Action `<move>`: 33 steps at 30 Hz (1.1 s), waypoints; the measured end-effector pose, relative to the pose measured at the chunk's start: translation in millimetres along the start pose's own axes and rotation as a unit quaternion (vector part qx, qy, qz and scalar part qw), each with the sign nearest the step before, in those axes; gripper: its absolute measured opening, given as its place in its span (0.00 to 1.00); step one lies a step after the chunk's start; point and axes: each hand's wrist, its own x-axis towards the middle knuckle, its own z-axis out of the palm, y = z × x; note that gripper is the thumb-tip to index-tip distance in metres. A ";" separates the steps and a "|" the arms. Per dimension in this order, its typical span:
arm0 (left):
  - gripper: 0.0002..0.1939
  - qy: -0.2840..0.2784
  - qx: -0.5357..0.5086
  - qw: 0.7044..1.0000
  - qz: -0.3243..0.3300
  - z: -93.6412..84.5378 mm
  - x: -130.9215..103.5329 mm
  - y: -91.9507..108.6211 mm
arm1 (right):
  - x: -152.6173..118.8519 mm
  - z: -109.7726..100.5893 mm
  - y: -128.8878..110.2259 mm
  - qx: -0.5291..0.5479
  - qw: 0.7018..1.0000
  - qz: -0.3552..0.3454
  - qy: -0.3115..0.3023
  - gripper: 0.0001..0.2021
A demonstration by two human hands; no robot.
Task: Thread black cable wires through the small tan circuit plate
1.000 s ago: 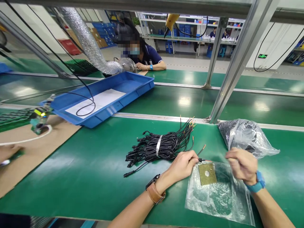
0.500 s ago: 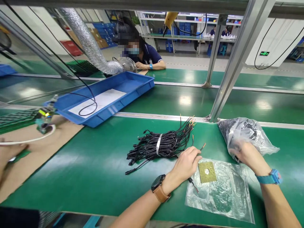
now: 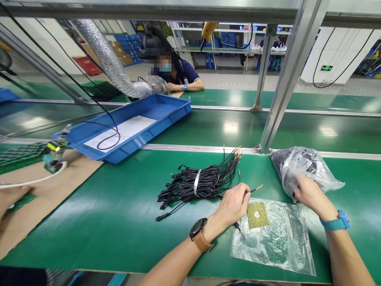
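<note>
My left hand (image 3: pixel 234 201), with a dark watch on its wrist, is closed on a black cable (image 3: pixel 253 190). The cable's bare copper-coloured end sticks out past my fingers, and another dark end with a reddish wire shows below the hand. Beside it lies a bundle of black cables (image 3: pixel 205 182) tied with a white band. My right hand (image 3: pixel 309 196), wearing a blue wrist strap, is at the near left side of a clear plastic bag (image 3: pixel 323 171) with dark contents. Its fingertips are blurred and partly hidden at the bag.
A flat clear bag (image 3: pixel 285 238) lies on the green table, with a yellowish square sponge (image 3: pixel 257 215) on it. A blue tray (image 3: pixel 131 153) holds paper. A metal post (image 3: pixel 279 87) rises behind. Another person's hand (image 3: pixel 12 196) is at the left; a co-worker (image 3: pixel 178 75) sits opposite.
The view has shifted slightly. The cable end at my left hand points further out to the right. My right hand stays at the bag.
</note>
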 end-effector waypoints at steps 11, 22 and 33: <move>0.06 -0.196 0.073 0.977 0.032 -17.0 -13.4 5.3 | -4.4 -40.7 -38.0 0.047 0.937 -0.022 0.345 0.08; 0.09 -0.170 0.174 0.970 0.025 0.8 -18.7 4.6 | -7.1 3.9 -96.0 0.240 0.942 -0.234 -0.003 0.11; 0.10 -0.160 0.180 0.970 0.019 1.1 -15.7 6.3 | -4.6 3.1 -96.2 0.317 0.919 -0.218 -0.080 0.10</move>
